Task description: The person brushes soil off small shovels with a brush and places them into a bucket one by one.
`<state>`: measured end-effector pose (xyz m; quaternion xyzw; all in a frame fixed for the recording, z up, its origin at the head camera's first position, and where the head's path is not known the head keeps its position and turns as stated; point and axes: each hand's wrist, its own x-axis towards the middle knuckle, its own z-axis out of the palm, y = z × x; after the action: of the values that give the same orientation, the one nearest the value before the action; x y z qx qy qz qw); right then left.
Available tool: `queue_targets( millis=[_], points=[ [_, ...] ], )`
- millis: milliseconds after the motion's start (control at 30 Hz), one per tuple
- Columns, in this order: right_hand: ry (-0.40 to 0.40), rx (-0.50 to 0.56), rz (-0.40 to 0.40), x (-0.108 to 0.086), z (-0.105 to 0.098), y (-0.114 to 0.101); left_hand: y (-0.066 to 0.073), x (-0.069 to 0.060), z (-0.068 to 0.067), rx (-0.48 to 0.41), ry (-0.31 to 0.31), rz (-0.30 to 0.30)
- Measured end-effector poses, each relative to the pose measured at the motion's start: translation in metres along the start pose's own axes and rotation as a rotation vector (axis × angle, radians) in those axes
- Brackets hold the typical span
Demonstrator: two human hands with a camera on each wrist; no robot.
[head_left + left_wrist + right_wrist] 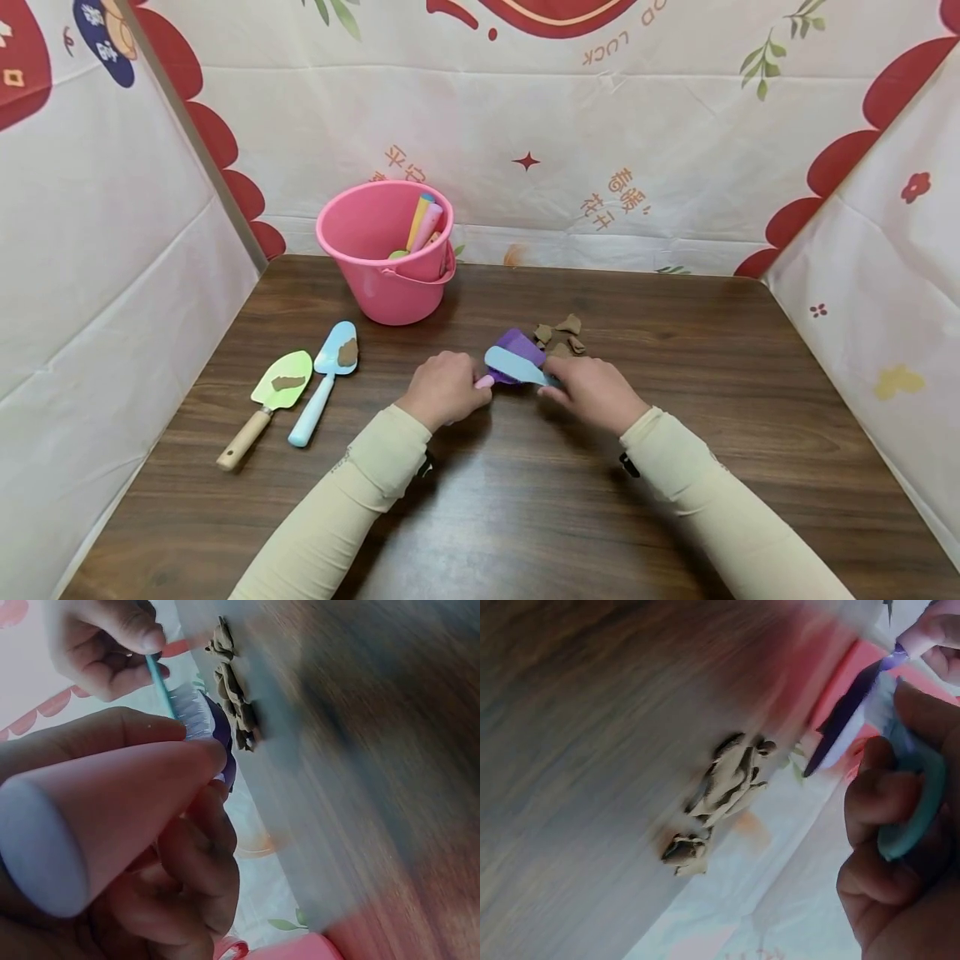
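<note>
1. The left hand [447,387] grasps a purple shovel [516,339] by its pink handle [127,810]; the right hand [600,392] grips a blue brush [512,365] laid across the blade between the hands.
2. The step seems to be brushing the shovel. A steady left grip and short strokes towards the brown clumps [570,323], just beyond the right hand, should keep loosened bits together.
3. The brush covers much of the blade, so remaining dirt cannot be judged; whether every bristle touches is unclear.
4. Left of the left hand lie a green trowel [285,368] and a blue trowel [315,408], both brown-stained.
5. Beyond the left hand, a bucket [390,292] hides its tools' lower ends.
</note>
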<state>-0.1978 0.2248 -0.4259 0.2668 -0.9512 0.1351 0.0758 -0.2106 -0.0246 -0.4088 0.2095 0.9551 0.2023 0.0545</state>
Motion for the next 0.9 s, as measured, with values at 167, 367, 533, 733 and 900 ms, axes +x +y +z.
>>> queue_targets(
  millis=[167,367,533,733,900],
  points=[
    [-0.015,-0.023,0.135,0.0,0.0,0.017,-0.001,0.0,0.0,-0.002,0.008,0.003],
    [0.026,-0.024,0.274,-0.004,-0.004,0.044,-0.008,0.0,-0.001,-0.022,0.043,0.018],
    [0.032,-0.011,0.307,-0.007,-0.008,0.047,-0.015,0.004,-0.004,-0.035,0.055,0.027],
    [0.079,-0.015,0.272,-0.006,-0.011,0.042,-0.025,0.012,-0.003,-0.15,0.072,-0.04],
    [0.115,-0.02,0.244,-0.005,-0.016,0.035,-0.034,0.013,-0.002,-0.345,0.153,-0.102]
  ],
)
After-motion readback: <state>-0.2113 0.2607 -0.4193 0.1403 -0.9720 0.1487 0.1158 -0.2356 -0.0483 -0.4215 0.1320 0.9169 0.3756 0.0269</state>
